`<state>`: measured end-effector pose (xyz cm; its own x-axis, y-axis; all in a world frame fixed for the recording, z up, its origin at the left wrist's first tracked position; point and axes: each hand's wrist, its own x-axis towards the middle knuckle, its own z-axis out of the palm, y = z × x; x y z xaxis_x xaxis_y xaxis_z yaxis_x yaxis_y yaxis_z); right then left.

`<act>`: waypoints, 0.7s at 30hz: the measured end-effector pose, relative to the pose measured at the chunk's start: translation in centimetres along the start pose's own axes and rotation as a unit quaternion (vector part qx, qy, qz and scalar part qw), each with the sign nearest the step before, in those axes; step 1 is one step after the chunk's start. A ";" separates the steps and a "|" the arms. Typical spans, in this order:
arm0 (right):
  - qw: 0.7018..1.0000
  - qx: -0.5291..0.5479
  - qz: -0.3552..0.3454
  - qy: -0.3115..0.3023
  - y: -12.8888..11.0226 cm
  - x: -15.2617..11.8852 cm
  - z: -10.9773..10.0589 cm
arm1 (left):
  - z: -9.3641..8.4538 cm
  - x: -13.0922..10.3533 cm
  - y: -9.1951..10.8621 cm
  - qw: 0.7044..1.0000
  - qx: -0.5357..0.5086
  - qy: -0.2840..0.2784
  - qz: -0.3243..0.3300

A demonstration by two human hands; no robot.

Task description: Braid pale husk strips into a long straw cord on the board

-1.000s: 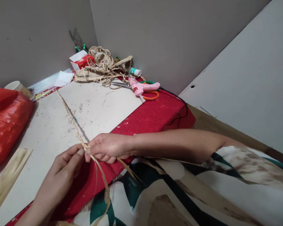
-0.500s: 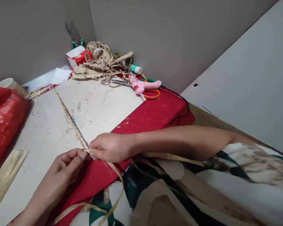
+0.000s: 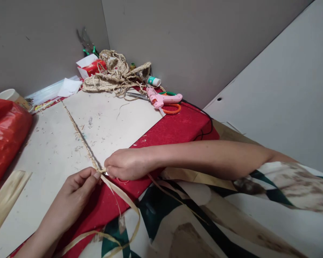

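A thin braided raffia cord (image 3: 83, 140) runs taut from the far edge of the white board to my hands near the front edge. My left hand (image 3: 79, 186) pinches the near end of the braid between thumb and forefinger. Just right of it, my right hand (image 3: 126, 164) is closed on a raffia strand that leaves the braid; its fingertips are partly hidden. One loose raffia strand (image 3: 131, 205) hangs from the braid's end and curls over the patterned cloth on my lap. Another thin strand trails out below my right wrist.
On the white board (image 3: 104, 114) lie small scraps. Coiled braided cord (image 3: 102, 83), a pink glue gun (image 3: 158, 97), orange-and-green-handled scissors (image 3: 173, 108) and pruning shears (image 3: 86, 43) are at the back. A red plastic bag (image 3: 8, 139) and a raffia bundle (image 3: 6, 200) are at left.
My right hand has moved slightly right and up, away from my left fingertips, drawing its strand out. More of the hanging strand shows at the braid's end. My left hand keeps its pinch.
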<state>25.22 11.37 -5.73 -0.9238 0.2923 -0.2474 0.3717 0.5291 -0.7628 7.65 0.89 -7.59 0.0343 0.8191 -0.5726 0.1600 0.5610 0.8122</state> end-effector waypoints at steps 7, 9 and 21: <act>0.897 0.416 0.131 -0.080 0.4 0.8 1.5 | 0.4 0.1 0.2 0.958 0.227 0.110 0.135; 0.860 0.483 0.147 -0.071 0.3 0.6 2.4 | 0.6 0.0 0.0 0.969 0.188 0.091 0.132; 0.946 0.262 0.094 0.166 0.9 -0.6 4.9 | 3.7 -0.1 0.7 0.990 0.004 0.117 0.079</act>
<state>25.67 7.74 -9.25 -0.7344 0.6215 -0.2729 0.3486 0.0004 -0.9373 11.40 0.76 -7.39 -0.1695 0.9024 -0.3961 0.1780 0.4233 0.8883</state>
